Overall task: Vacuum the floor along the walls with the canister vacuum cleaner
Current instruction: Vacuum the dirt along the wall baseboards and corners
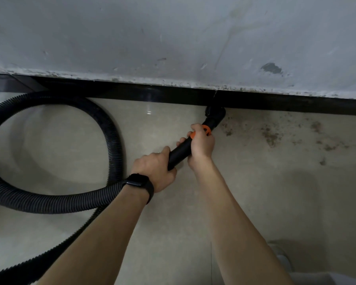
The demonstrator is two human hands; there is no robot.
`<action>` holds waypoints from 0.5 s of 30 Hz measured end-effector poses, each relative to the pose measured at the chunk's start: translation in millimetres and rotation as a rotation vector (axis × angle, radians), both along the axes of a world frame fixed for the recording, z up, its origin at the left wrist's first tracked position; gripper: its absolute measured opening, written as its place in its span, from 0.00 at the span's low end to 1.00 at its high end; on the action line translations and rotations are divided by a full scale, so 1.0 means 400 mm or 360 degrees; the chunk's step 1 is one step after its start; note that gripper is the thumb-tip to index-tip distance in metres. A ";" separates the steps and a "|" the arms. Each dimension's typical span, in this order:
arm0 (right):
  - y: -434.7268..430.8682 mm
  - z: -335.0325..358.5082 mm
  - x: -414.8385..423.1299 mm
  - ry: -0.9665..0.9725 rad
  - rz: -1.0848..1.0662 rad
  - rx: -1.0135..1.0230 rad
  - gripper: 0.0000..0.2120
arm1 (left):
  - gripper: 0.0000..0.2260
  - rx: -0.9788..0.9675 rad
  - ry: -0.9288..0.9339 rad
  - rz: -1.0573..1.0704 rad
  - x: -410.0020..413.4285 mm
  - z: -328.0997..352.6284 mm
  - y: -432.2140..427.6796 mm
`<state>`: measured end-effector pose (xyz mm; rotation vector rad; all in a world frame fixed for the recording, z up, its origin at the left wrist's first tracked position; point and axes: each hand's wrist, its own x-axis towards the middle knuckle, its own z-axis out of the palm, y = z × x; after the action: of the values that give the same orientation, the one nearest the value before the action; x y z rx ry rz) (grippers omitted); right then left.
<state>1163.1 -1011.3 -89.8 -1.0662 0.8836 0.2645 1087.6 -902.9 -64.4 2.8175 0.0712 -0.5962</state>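
A black vacuum wand [180, 152] with an orange collar [206, 130] slants up to a black nozzle [215, 114], which meets the floor at the black skirting board [132, 90]. My right hand [201, 144] grips the wand just below the orange collar. My left hand [155, 169], a black watch on its wrist, grips the wand's lower end. From there a black ribbed hose [109, 132] curls in a wide loop over the floor on the left. The canister is out of view.
Brown dirt specks [273, 136] lie scattered over the beige tiled floor [255, 192] right of the nozzle, near the skirting. A scuffed grey wall [173, 38] rises above the skirting. A pale object [282, 256] shows at the bottom right edge.
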 end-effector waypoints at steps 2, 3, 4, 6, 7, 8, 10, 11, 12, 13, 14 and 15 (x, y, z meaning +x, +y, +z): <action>0.000 -0.005 -0.001 -0.0011 -0.0015 0.0025 0.07 | 0.12 -0.0004 0.0003 0.0005 -0.003 -0.005 -0.002; 0.004 -0.007 -0.004 -0.0018 -0.0010 0.0042 0.07 | 0.12 -0.0008 -0.0002 0.0012 -0.006 -0.007 0.003; 0.010 -0.007 -0.006 -0.0027 -0.0001 0.0066 0.06 | 0.12 -0.0006 -0.0019 0.0018 -0.009 -0.007 0.012; 0.027 -0.005 -0.012 -0.0051 0.0024 0.0107 0.06 | 0.11 0.0005 -0.0065 0.0020 -0.016 -0.010 0.034; 0.038 -0.003 -0.014 -0.0058 0.0036 0.0125 0.05 | 0.12 0.0013 -0.0087 0.0018 -0.020 -0.011 0.047; 0.051 -0.003 -0.017 -0.0060 0.0048 0.0138 0.05 | 0.12 0.0027 -0.0100 0.0020 -0.024 -0.013 0.060; 0.081 -0.003 -0.025 -0.0054 0.0092 0.0140 0.08 | 0.11 0.0044 -0.0092 0.0062 -0.032 -0.013 0.086; 0.097 -0.003 -0.029 -0.0047 0.0124 0.0130 0.12 | 0.11 0.0047 -0.0079 0.0096 -0.037 -0.013 0.100; 0.113 -0.002 -0.032 -0.0042 0.0158 0.0119 0.16 | 0.11 0.0049 -0.0064 0.0130 -0.043 -0.014 0.113; 0.127 0.001 -0.037 -0.0040 0.0193 0.0118 0.19 | 0.10 0.0049 -0.0045 0.0161 -0.051 -0.013 0.125; 0.139 0.003 -0.041 -0.0041 0.0219 0.0130 0.21 | 0.10 0.0040 -0.0024 0.0187 -0.059 -0.011 0.138; 0.149 0.006 -0.047 -0.0034 0.0229 0.0139 0.21 | 0.09 0.0019 -0.0005 0.0203 -0.067 -0.010 0.149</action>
<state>1144.2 -951.5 -87.4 -1.0507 0.7704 0.4072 1060.9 -843.4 -68.3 2.7993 0.2524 -0.5635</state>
